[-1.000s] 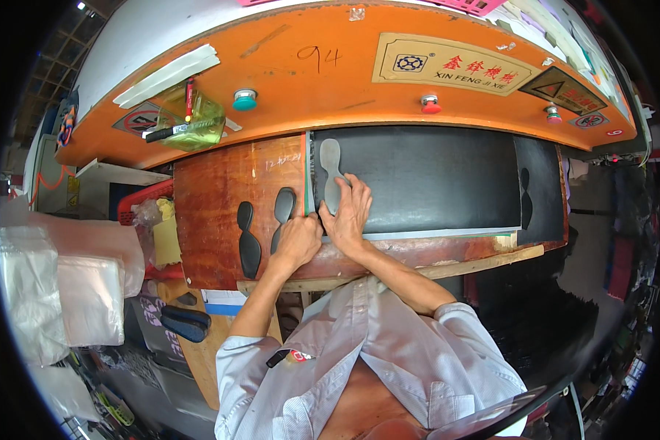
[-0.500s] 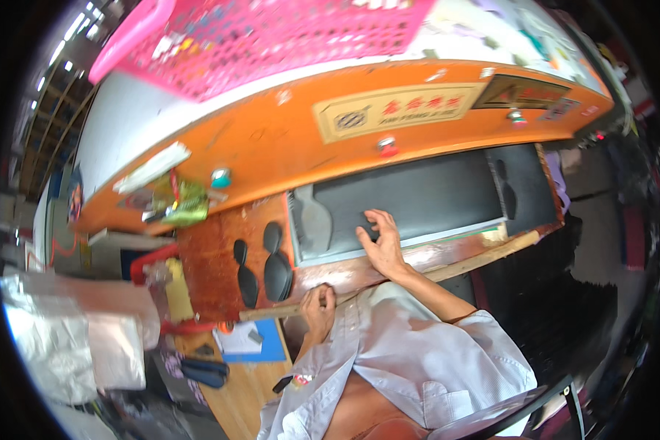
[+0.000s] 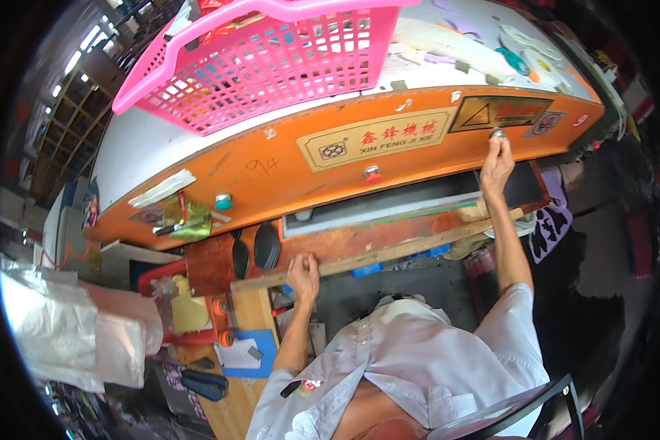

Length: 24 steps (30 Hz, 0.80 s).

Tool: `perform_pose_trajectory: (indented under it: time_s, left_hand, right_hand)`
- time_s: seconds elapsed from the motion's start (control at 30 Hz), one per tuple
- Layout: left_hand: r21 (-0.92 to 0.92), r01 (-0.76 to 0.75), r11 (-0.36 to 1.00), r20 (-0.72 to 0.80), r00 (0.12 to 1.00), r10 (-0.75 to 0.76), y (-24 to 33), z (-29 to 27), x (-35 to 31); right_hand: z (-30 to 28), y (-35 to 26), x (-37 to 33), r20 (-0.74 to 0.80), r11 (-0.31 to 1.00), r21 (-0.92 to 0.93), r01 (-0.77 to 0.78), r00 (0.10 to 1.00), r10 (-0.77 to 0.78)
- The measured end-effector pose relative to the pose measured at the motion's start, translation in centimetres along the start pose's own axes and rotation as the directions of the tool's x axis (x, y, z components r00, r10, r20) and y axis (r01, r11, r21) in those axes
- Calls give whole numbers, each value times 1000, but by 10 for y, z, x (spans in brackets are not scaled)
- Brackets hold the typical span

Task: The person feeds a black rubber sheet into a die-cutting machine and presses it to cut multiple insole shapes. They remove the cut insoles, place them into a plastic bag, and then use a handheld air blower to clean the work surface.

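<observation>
knob (image 3: 498,134) on the orange beam's (image 3: 418,163) right part: my right hand (image 3: 497,160) has its fingertips closed on it. on the near side of the beam, toward its left, my left hand (image 3: 303,276) curls loosely at the table's (image 3: 337,246) front edge; i can't tell if it holds anything. dark sole-shaped pieces (image 3: 267,246) lie partly beneath the beam, which hides most of the grey sole shape (image 3: 301,215). behind the beam stands a pink basket (image 3: 257,73); a yellow-green pouch (image 3: 193,226) hangs on its left end.
</observation>
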<state>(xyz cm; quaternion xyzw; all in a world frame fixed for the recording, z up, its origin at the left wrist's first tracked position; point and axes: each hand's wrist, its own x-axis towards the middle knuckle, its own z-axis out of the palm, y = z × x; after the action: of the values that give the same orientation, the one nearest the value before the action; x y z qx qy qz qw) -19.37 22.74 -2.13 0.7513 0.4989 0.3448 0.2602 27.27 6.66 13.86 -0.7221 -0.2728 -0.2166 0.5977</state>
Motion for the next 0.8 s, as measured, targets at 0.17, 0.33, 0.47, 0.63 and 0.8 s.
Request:
perform_pose_trajectory:
  time_s: [0.17,0.33,0.47,0.63,0.8]
  left_hand:
    - [49,22,999,-9,1000,-22,13,2,26]
    - [51,54,997,16,998,-55,7,7,32]
    - [45,118,992,49,992,-121,-1,8,31]
    - [48,77,996,40,996,-79,-3,9,29]
    - [-11,126,992,85,989,-125,-8,3,10]
  right_hand:
    - [-18,8,-20,191,994,-12,-112,975,112]
    - [-10,7,-128,380,993,-74,94,923,-59]
    - [11,-18,-208,610,989,-102,106,792,-21]
    - [20,-29,-242,558,980,-100,171,825,-87]
    - [4,-18,-257,621,989,-147,18,780,78]
